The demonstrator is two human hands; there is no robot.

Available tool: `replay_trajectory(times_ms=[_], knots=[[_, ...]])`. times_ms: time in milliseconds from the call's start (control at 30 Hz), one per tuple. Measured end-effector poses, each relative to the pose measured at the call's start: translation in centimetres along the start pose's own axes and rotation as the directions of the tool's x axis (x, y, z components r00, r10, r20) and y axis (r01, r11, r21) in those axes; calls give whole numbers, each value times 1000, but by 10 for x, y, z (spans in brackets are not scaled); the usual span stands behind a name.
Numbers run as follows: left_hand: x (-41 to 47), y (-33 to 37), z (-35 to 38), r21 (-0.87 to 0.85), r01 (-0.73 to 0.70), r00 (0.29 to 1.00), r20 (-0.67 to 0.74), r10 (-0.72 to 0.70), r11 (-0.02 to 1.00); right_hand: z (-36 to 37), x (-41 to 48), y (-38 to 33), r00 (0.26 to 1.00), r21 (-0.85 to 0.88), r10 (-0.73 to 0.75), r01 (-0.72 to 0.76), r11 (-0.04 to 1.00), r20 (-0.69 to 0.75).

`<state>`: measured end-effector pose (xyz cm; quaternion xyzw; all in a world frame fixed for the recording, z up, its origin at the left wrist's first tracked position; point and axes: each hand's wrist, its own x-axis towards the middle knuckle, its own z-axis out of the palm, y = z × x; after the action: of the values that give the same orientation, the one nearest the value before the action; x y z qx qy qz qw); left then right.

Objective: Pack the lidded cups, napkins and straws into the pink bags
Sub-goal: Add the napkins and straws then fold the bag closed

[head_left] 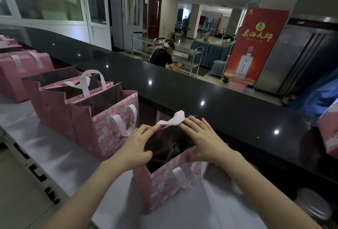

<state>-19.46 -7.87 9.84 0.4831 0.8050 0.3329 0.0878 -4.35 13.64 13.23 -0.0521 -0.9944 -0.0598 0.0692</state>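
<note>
I had both hands at the mouth of the nearest pink bag (164, 179), standing on the white table (54, 148). My left hand (135, 146) curled its fingers over the near-left rim; my right hand (203, 141) lay spread across the top, fingers loose by the white handle (172, 119). More pink bags (102, 119) stood open to the left.
</note>
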Motion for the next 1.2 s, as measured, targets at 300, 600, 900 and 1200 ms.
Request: replay_trajectory(times_ms=[300,600,900,1200], knots=[[-4,0,-3,-180,-8,999,-44,0,984,-3,18,5,998,-23,40,-38,999,55],[-19,21,14,-25,81,996,-35,-82,996,12,8,14,987,231,150,-160,960,62],[-3,21,11,-122,34,997,-60,-41,992,1,-8,42,967,363,146,-215,907,207],[-5,24,32,-87,-62,975,-220,42,994,3,-43,52,980,293,197,-198,935,33]])
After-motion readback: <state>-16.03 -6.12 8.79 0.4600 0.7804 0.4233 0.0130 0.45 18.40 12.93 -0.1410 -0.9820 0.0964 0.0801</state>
